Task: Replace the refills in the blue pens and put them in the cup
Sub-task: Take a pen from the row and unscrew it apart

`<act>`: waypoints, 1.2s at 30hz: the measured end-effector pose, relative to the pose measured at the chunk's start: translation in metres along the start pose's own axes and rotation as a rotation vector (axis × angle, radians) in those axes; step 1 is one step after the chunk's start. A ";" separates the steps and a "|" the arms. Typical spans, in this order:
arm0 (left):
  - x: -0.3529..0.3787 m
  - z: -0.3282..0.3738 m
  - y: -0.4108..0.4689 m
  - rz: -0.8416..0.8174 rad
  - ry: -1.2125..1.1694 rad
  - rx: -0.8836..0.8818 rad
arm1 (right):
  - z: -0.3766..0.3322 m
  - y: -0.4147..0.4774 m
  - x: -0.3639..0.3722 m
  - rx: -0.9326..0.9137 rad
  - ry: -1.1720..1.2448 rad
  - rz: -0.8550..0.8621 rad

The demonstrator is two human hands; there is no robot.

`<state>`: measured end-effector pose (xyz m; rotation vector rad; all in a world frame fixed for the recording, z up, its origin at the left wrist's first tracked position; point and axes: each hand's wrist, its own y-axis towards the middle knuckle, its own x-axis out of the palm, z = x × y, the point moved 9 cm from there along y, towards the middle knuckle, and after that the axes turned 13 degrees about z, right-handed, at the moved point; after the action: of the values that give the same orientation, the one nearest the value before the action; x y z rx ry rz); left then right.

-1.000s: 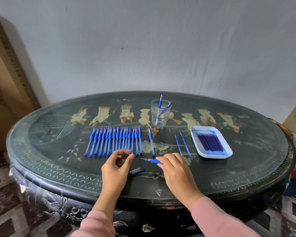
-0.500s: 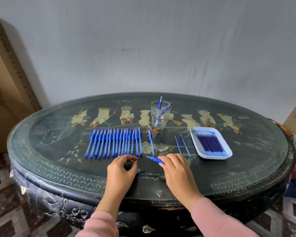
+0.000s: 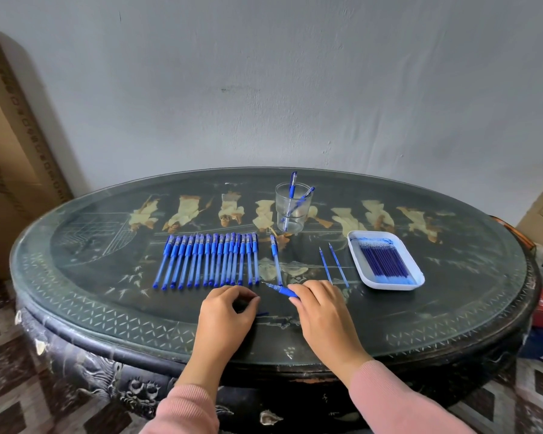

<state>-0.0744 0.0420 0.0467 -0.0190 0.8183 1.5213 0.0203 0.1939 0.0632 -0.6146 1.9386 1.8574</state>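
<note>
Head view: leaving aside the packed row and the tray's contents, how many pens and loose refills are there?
Pens in the cup: 2
Lone pen lying apart: 1
Held pen in the right hand: 1
Loose refills: 2
Total: 6

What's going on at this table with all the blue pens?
A person is working through pens at a dark round table. Their right hand grips an uncapped blue pen; the left hand curls over something hidden. Two pens stand in the clear glass cup, a row of capped blue pens waits, and a white tray holds refills.
</note>
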 end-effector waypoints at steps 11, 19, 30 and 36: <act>0.001 0.001 0.001 0.015 -0.013 0.037 | 0.000 0.000 0.000 0.013 0.016 0.000; 0.000 0.001 0.001 0.005 -0.022 0.030 | -0.001 0.001 0.000 0.013 0.014 -0.013; -0.004 0.016 -0.003 -0.029 -0.234 0.094 | 0.016 0.030 -0.019 0.506 0.424 0.062; -0.009 0.022 -0.004 -0.006 -0.339 0.086 | 0.005 0.039 -0.004 0.814 0.650 -0.090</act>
<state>-0.0599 0.0447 0.0650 0.2926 0.6084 1.4320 0.0018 0.1999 0.0981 -1.0560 2.7326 0.6897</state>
